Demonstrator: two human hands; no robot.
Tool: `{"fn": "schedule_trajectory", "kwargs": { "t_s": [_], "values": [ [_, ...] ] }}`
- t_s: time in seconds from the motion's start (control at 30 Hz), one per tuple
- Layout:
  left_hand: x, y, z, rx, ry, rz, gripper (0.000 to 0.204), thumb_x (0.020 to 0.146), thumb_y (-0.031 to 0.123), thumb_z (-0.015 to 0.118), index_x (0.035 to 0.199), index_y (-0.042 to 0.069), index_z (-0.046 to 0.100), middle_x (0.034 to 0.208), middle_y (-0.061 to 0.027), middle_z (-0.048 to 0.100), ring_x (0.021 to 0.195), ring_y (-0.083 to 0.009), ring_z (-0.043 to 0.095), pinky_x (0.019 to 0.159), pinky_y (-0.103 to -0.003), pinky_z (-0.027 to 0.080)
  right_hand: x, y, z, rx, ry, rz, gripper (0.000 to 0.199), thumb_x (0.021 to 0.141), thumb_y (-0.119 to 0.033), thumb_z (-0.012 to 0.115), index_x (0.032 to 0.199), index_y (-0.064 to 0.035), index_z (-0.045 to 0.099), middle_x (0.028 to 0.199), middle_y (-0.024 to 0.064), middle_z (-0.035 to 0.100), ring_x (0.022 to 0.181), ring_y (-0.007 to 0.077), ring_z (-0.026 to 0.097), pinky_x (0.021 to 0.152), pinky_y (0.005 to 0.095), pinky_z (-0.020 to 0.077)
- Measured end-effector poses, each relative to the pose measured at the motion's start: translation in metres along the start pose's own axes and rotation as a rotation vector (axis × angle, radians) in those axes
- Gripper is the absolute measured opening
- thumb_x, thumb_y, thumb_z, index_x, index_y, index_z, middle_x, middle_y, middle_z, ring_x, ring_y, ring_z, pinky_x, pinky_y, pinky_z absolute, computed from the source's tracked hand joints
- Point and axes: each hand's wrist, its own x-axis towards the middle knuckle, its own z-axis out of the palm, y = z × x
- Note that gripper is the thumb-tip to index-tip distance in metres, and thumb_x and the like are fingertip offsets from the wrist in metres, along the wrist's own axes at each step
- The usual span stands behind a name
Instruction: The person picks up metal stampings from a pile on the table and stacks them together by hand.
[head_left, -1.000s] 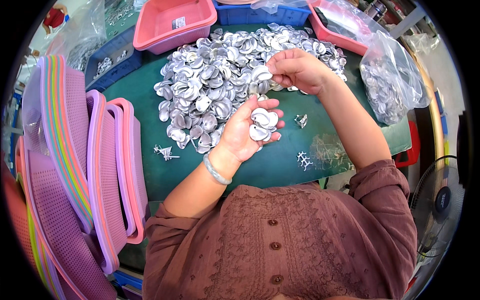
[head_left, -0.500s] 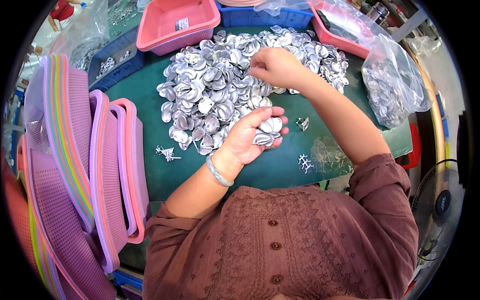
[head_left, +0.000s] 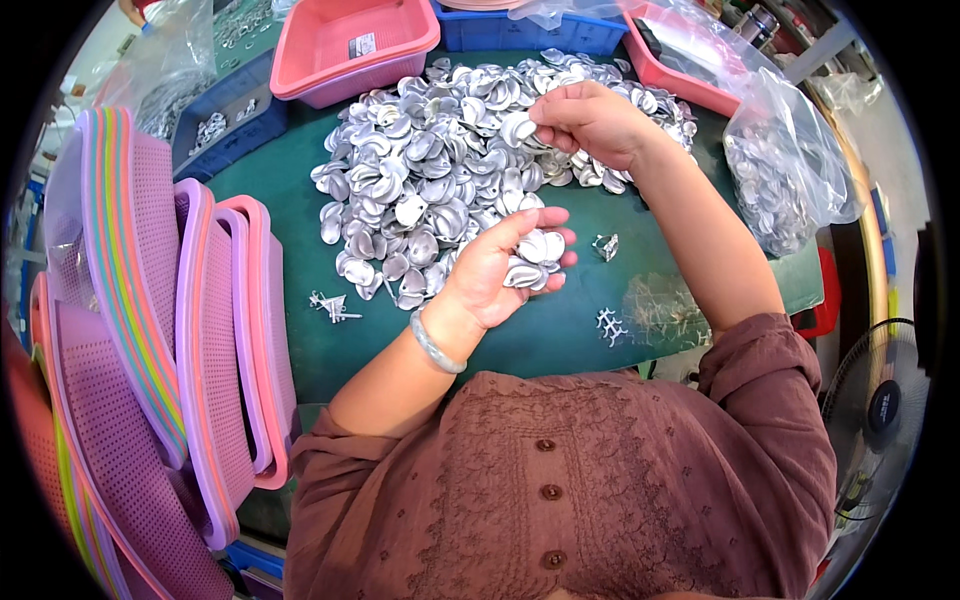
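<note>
A wide pile of silvery, curved, petal-like metal pieces [head_left: 400, 170] covers the middle of the green table. Palm up at the near edge of this pile, my left hand [head_left: 497, 262] cups several of the same metal pieces [head_left: 537, 258], its fingers curled around them. Over the far right part of the pile, my right hand [head_left: 590, 122] pinches one curved metal piece [head_left: 518, 129] between thumb and fingertips. A pale bangle [head_left: 436, 342] circles my left wrist.
Nested purple and pink perforated baskets [head_left: 215, 360] stand at left. Pink trays [head_left: 355, 45] and blue bins [head_left: 530, 33] line the far side. A clear bag of metal pieces [head_left: 775, 180] sits at right. Small metal scraps [head_left: 610, 326] lie near the front edge.
My right hand has shifted right and slightly away from me, and a metal piece now shows in its fingertips. My left hand stays almost in place with its handful.
</note>
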Motion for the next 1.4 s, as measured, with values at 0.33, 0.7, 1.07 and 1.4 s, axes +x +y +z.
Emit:
{"fn": "schedule_trajectory", "kwargs": {
  "t_s": [0.33,0.7,1.07,1.4],
  "values": [
    [0.001,0.002,0.002,-0.121,-0.051,-0.005,0.049,0.089,0.043,0.035,0.111,0.002,0.049,0.099,-0.0148,0.057,0.087,-0.0289,0.058,0.06,-0.033,0.052,-0.051,-0.011,0.013,-0.384,-0.271,-0.26,0.014,0.077,-0.013,0.062,0.085,-0.0012,0.062,0.071,0.0011,0.056,0.064,0.0072,0.05,0.056,0.0203,0.0381],
    [0.0,-0.003,-0.001,-0.013,-0.026,-0.021,0.031,0.086,0.027,0.048,0.107,0.005,0.053,0.097,-0.0095,0.059,0.086,-0.0236,0.059,0.062,-0.031,0.05,0.031,-0.003,0.068,-1.153,0.011,-0.737,0.026,0.072,-0.022,0.062,0.088,-0.0019,0.061,0.083,0.0104,0.057,0.078,0.0262,0.056,0.068,0.0357,0.0456],
    [0.002,-0.005,-0.003,0.01,-0.031,-0.003,0.03,0.086,0.025,0.046,0.107,0.004,0.052,0.096,-0.0102,0.058,0.085,-0.0237,0.058,0.062,-0.032,0.049,0.064,0.003,0.086,-0.99,0.094,-0.417,0.022,0.061,-0.018,0.063,0.079,-0.0047,0.064,0.074,0.015,0.061,0.071,0.0273,0.059,0.066,0.036,0.0464],
    [0.001,0.0,-0.003,-0.138,-0.027,0.078,0.055,0.087,0.051,0.033,0.11,0.004,0.05,0.099,-0.0137,0.057,0.088,-0.0269,0.057,0.064,-0.038,0.051,0.008,-0.008,0.059,-0.443,-0.009,-0.52,0.009,0.073,-0.007,0.062,0.078,0.0,0.059,0.077,0.0026,0.056,0.065,0.007,0.049,0.058,0.0216,0.0391]
  ]
}}
